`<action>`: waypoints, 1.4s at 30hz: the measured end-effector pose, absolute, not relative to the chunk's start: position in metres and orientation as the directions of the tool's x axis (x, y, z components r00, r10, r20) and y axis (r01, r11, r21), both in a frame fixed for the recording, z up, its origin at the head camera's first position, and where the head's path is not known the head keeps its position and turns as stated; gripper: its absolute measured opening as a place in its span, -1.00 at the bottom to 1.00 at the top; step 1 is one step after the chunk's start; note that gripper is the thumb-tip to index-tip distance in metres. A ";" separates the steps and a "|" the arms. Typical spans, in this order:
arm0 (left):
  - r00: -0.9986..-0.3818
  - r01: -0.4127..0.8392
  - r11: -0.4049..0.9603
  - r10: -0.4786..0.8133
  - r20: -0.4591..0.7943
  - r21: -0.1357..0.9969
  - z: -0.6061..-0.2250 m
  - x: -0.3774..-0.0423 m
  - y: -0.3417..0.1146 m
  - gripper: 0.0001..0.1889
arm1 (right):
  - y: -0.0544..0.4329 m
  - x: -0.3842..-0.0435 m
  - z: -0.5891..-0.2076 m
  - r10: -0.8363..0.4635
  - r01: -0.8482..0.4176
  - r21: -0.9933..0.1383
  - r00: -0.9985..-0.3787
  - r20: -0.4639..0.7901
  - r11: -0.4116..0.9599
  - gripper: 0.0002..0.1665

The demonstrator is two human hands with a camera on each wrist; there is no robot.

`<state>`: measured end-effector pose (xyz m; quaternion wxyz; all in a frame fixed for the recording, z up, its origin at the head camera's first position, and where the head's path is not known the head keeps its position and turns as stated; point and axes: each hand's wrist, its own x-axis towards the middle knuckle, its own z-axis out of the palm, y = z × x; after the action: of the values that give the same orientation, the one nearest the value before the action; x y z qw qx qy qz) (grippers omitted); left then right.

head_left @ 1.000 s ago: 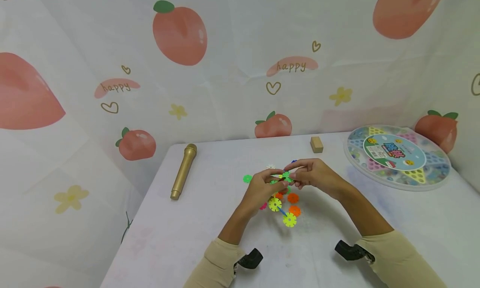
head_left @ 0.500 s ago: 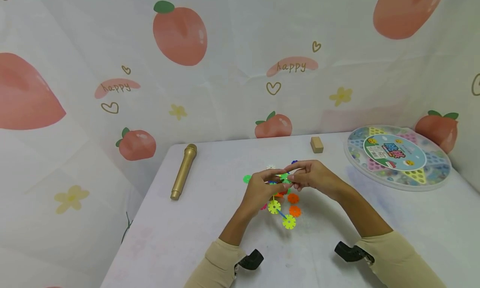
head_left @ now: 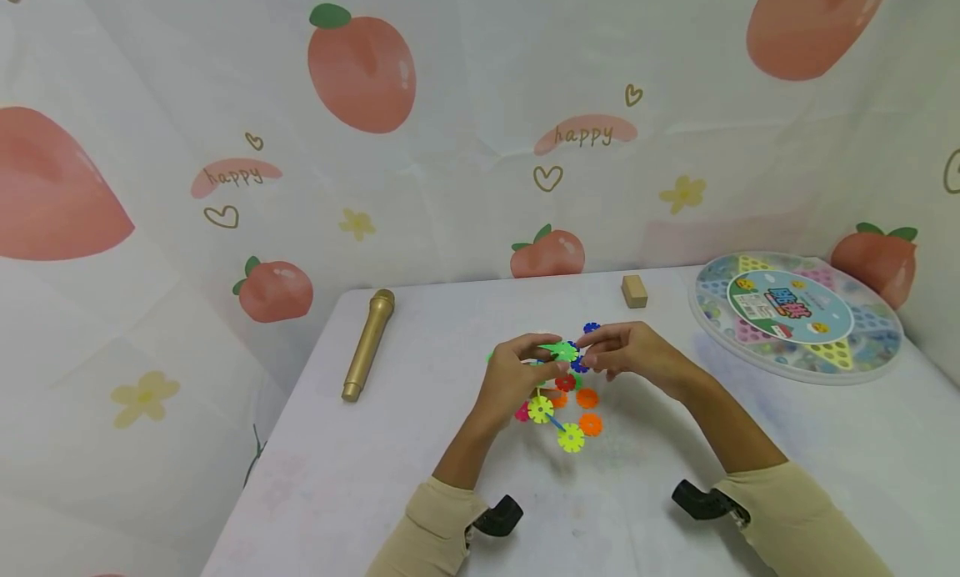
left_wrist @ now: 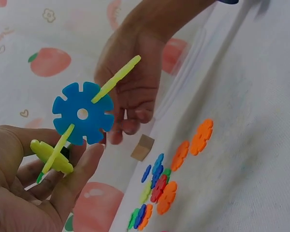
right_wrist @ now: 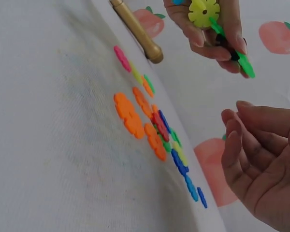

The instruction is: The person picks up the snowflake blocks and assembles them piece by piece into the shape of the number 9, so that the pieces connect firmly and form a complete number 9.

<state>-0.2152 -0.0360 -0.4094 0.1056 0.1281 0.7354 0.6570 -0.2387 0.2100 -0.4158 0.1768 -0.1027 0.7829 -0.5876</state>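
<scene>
My left hand (head_left: 504, 385) holds a chain of slotted plastic snowflake discs above the table, pinching it between thumb and fingers. In the left wrist view, a blue disc (left_wrist: 67, 107) of the chain joins yellow discs at its edges. A green disc (right_wrist: 246, 65) sticks out past the left fingertips in the right wrist view. My right hand (head_left: 637, 356) hovers just to the right, apart from the chain, with its fingers loosely bent and nothing between them. Below both hands lie loose discs, among them a red disc (right_wrist: 159, 126) and several orange discs (right_wrist: 128, 116).
At the left of the white table lies a gold microphone-shaped stick (head_left: 367, 345). A small wooden block (head_left: 634, 292) sits near the back edge. A large round Chinese checkers box (head_left: 862, 331) lies at the back right. Printed cloth hangs behind the table.
My right fingers have come off the green disc and drawn slightly right. The left hand has shifted a little left with the chain, uncovering blue and red discs on the table.
</scene>
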 end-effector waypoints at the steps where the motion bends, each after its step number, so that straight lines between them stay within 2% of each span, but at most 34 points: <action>1: -0.946 0.045 0.101 0.325 0.010 0.994 -0.409 -0.215 -0.036 -0.60 | 0.211 -0.240 -0.417 -0.370 0.051 -0.953 -0.914 -0.165 0.300 -0.49; 6: -0.947 0.037 0.093 0.320 0.005 0.995 -0.409 -0.216 -0.038 -0.62 | 0.212 -0.243 -0.425 -0.394 0.048 -0.933 -0.898 -0.197 0.358 -0.52; 19: -0.951 -0.004 0.111 0.306 -0.038 0.994 -0.407 -0.217 -0.039 -0.59 | 0.207 -0.243 -0.434 -0.501 -0.074 -0.876 -0.842 -0.201 0.476 -0.58; 31: -0.955 0.017 0.134 0.296 -0.023 0.991 -0.409 -0.217 -0.039 -0.64 | 0.198 -0.241 -0.437 -0.492 -0.143 -0.813 -0.849 -0.193 0.565 -0.63; 42: -0.953 0.044 0.173 0.304 -0.011 0.984 -0.411 -0.217 -0.039 -0.60 | 0.192 -0.237 -0.437 -0.448 -0.129 -0.760 -0.864 -0.229 0.637 -0.74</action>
<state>-0.2173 -0.0387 -0.4112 0.1028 0.1147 0.7588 0.6328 -0.2374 0.1924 -0.4372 0.2026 -0.1636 0.8817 -0.3934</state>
